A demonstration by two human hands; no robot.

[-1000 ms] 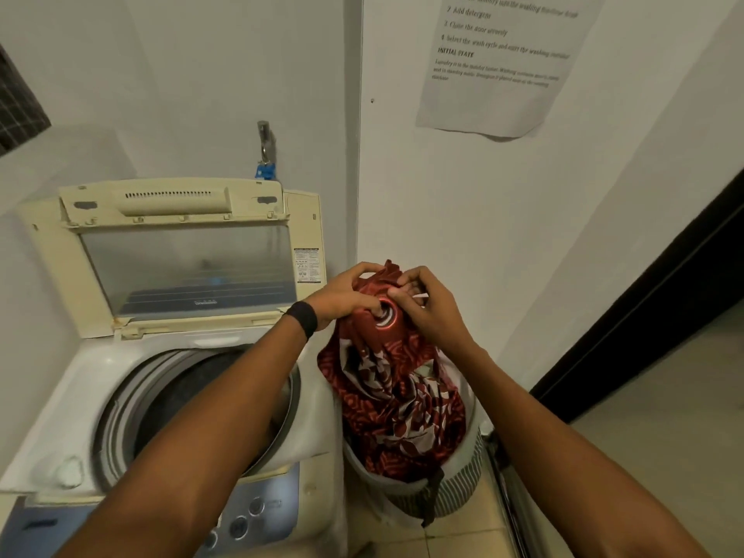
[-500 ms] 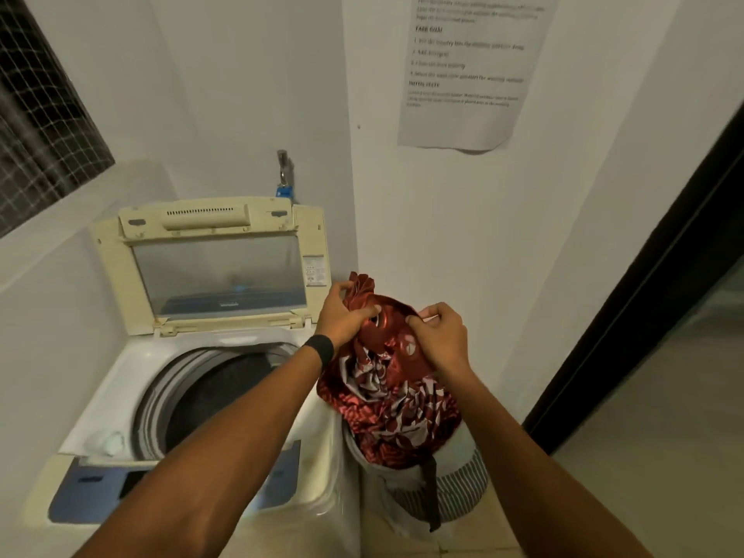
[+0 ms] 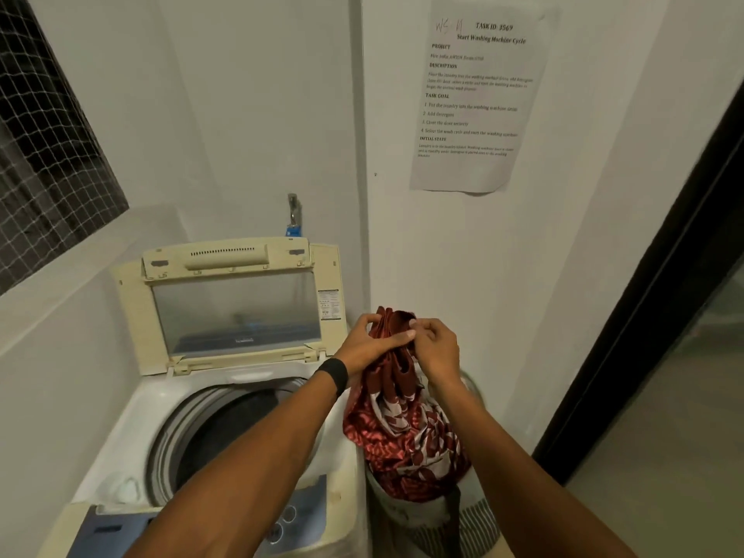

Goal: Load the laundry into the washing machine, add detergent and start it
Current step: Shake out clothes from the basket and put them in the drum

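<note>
Flanking the held laundry (image 3: 402, 441): open washing machine (image 3: 133, 416), wall (image 3: 443, 255).

Corner of a small, dimly lit room. The white-painted back wall (image 3: 241, 114) meets a projecting white wall section (image 3: 402, 235) at a vertical edge. Upper left: a window (image 3: 44, 155) covered with white square-mesh netting, dark behind, set above a white ledge (image 3: 80, 251). A metal tap (image 3: 294, 213) with a blue fitting is mounted low on the back wall. A printed paper notice (image 3: 475, 94) hangs on the projecting section, its lower edge curling. Far right: a dark door frame (image 3: 644, 316) runs diagonally, with pale floor (image 3: 664, 509) beyond it.
</note>
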